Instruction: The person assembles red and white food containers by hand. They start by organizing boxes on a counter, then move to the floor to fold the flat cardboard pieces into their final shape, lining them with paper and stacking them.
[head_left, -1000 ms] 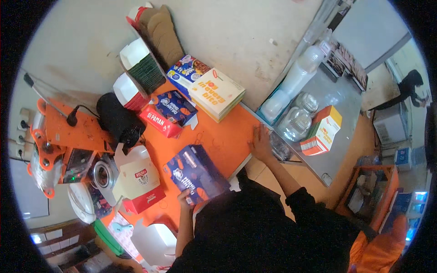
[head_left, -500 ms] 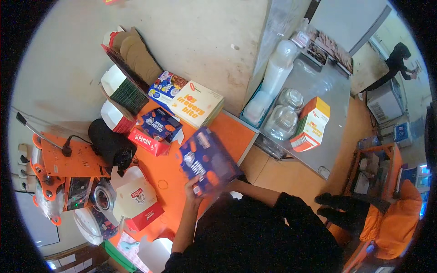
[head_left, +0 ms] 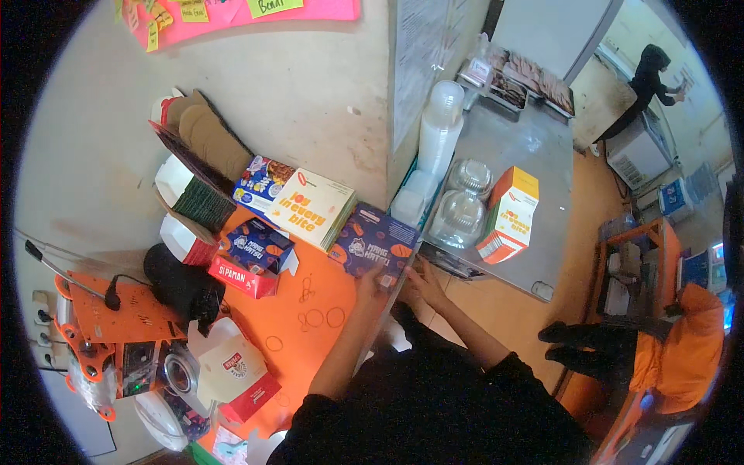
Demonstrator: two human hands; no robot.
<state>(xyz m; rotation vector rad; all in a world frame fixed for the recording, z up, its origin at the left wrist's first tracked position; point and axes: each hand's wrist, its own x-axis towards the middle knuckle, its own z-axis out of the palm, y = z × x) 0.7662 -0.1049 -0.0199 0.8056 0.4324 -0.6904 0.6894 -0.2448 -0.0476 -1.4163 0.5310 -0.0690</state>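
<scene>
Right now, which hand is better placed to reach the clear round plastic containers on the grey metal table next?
Probably the right hand, being nearer those containers; the left hand touches the dark blue rectangular cardboard packaging.

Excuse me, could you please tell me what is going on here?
A person's left hand grips the near edge of a dark blue carton at the edge of an orange table. The right hand is at the carton's near right corner, though whether it touches is hard to tell. The carton is right beside a stack of cream cartons. An open cream-and-red box stands farther left, while clear domed containers sit on the grey table to the right.
</scene>
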